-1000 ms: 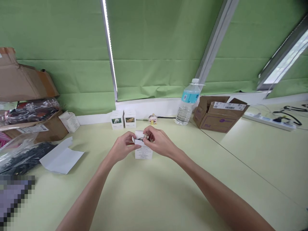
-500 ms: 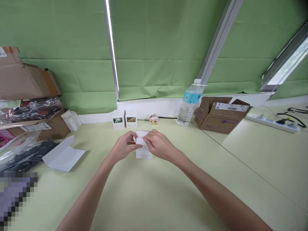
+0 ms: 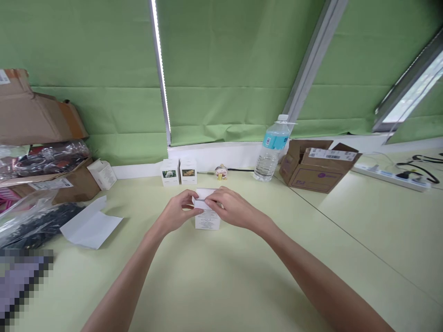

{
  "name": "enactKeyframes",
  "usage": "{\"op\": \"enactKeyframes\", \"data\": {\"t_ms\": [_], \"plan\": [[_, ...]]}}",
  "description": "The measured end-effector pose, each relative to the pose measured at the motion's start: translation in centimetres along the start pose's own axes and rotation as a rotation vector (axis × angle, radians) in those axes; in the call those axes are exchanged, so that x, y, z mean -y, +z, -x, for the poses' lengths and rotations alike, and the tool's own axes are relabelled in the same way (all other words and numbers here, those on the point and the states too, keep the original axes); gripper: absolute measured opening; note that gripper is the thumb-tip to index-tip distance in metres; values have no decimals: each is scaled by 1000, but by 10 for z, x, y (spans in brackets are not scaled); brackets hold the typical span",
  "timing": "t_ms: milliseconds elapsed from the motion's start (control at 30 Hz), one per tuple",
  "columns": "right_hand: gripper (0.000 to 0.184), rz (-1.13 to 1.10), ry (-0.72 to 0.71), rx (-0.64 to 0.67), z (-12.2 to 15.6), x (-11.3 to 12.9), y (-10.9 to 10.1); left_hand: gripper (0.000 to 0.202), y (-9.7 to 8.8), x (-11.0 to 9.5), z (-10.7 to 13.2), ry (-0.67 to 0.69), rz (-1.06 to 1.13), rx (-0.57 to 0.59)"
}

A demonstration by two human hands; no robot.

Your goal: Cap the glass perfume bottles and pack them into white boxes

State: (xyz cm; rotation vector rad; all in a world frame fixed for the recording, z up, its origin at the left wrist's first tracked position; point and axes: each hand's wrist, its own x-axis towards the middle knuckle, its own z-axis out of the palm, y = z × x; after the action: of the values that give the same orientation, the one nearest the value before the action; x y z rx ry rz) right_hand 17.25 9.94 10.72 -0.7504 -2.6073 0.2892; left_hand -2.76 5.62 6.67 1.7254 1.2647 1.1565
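A small white carton with printed text stands on the pale table, its top flap raised at the back. My left hand grips the carton's left side near the top, thumb in front and fingers behind. My right hand is closed at the top right, its fingertips pressing on the front edge of the flaps. The carton's inside is hidden from me. Behind it, by the wall, stand two white boxes with flower pictures, a left one and a right one, and a small pink and gold ornament-like bottle.
A water bottle and an opened brown cardboard box stand at the back right, near a power strip. On the left lie a sheet of white paper, a plastic bag with dark contents, a white box and stacked cardboard boxes.
The front flap of the carton has been folded inward and down at the top. My right fingers have shifted slightly left over it; the left hand is nearly unmoved.
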Motion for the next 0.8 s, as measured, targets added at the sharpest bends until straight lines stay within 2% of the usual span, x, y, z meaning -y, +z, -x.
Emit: {"op": "enactKeyframes", "data": {"t_ms": [133, 267, 500, 800], "plan": [[27, -94, 70, -53, 3, 0, -12, 43, 1, -1, 1, 0, 13, -23], [24, -185, 111, -69, 5, -4, -21, 36, 2, 1, 1, 20, -29, -51], [23, -204, 139, -50, 9, -5, -29, 27, 0, 0, 0, 65, -105, -13], [20, -229, 105, 85, 8, -5, -26, 27, -5, 2, 0, 68, -153, -21]]}}
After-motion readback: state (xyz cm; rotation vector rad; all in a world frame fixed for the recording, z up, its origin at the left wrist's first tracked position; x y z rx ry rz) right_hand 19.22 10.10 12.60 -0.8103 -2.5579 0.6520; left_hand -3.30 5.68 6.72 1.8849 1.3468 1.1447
